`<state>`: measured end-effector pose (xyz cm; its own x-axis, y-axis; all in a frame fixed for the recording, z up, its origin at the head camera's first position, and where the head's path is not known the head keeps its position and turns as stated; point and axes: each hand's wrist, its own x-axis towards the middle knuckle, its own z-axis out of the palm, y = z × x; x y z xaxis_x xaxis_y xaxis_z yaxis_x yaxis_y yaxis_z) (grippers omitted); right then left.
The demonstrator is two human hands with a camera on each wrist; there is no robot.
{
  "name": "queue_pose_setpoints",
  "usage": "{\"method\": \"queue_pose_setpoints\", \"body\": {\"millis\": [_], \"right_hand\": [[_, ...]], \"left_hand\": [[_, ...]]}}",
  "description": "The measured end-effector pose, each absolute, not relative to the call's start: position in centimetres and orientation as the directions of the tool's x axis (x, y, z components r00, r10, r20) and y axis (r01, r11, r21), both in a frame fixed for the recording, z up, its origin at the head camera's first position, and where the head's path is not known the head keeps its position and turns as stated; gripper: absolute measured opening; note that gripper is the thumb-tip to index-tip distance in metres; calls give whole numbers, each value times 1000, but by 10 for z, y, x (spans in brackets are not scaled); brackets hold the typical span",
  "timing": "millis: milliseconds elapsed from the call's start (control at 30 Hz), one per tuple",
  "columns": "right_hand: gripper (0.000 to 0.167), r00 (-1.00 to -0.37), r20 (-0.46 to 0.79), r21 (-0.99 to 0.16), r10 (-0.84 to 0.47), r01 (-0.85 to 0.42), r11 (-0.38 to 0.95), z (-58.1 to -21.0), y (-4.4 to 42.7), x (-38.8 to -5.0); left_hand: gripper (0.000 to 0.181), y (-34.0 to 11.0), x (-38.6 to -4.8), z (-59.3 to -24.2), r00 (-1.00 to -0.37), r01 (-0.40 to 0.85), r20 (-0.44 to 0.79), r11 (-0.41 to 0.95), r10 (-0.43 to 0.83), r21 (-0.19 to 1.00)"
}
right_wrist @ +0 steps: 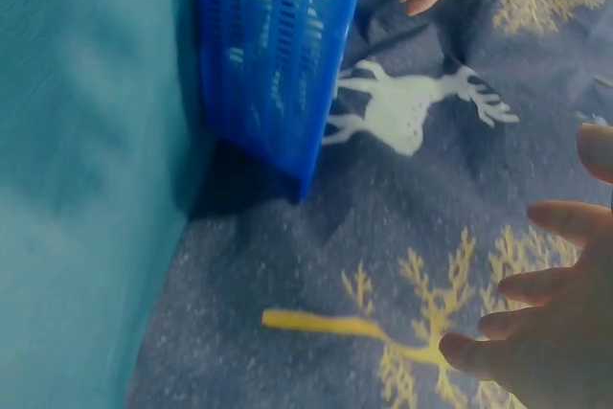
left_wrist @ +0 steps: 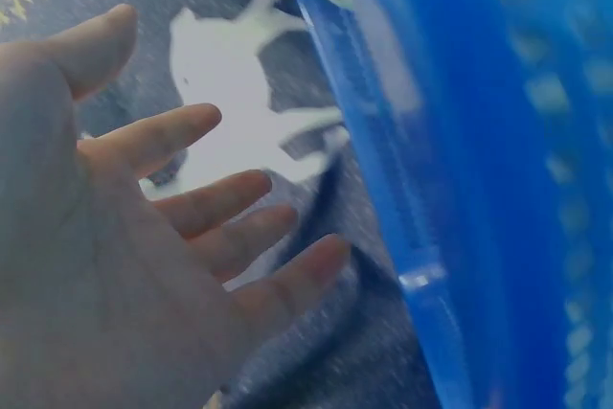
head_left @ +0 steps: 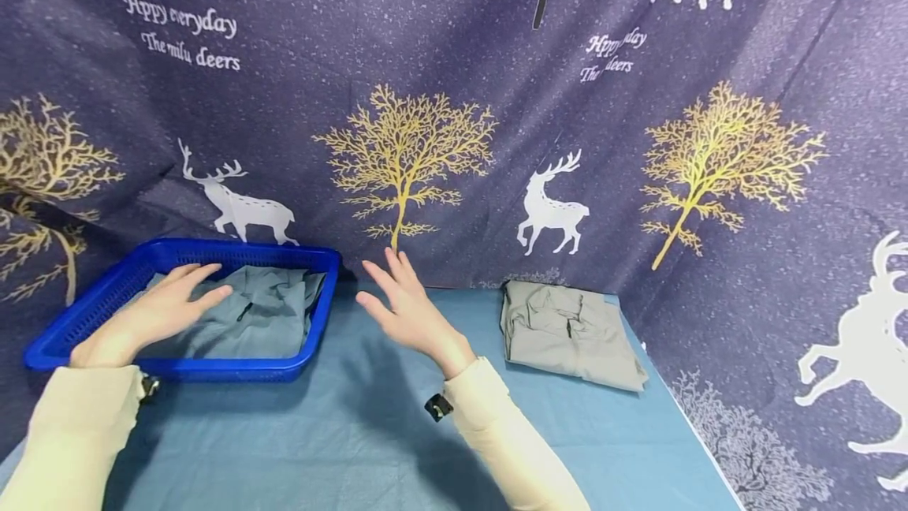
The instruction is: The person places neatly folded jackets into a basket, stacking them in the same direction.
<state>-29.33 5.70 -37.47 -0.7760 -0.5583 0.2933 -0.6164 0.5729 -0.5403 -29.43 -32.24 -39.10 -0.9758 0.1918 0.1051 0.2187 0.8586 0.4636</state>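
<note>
Inside the blue basket (head_left: 213, 373) lies blue-grey folded cloth (head_left: 266, 318) with a small dark mark. My left hand (head_left: 159, 314) is above the basket, fingers spread and holding nothing; in the left wrist view the hand (left_wrist: 124, 227) shows its palm beside the basket's blue wall (left_wrist: 469, 189). To the right of the basket, my right hand (head_left: 411, 314) is raised over the table with fingers apart and nothing in it. The right wrist view shows that hand (right_wrist: 546, 313) at the right edge, apart from the basket (right_wrist: 268, 64).
A folded grey-beige cloth (head_left: 571, 333) lies at the table's back right. The table (head_left: 319, 448) has a blue cover. Behind it hangs a dark curtain (head_left: 440, 38) printed with white deer and yellow trees.
</note>
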Motion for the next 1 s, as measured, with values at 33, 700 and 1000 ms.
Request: {"method": "queue_pose_setpoints", "body": {"millis": [33,700,1000], "right_hand": [[61,-781,297,-547,-549,-611,572,-376,62,-292],[58,-860,369,-574,-351,-508,642,-402,150,-278],[58,-892,342,-582,-295,-448,679,-410,192,-271]], "left_hand": [[74,-317,-294,-390,-974,225,114,858,195,462],[67,-231,-277,-383,-927,373,194,759,320,533],[61,-184,-276,-384,-884,466,253,688,393,556]]}}
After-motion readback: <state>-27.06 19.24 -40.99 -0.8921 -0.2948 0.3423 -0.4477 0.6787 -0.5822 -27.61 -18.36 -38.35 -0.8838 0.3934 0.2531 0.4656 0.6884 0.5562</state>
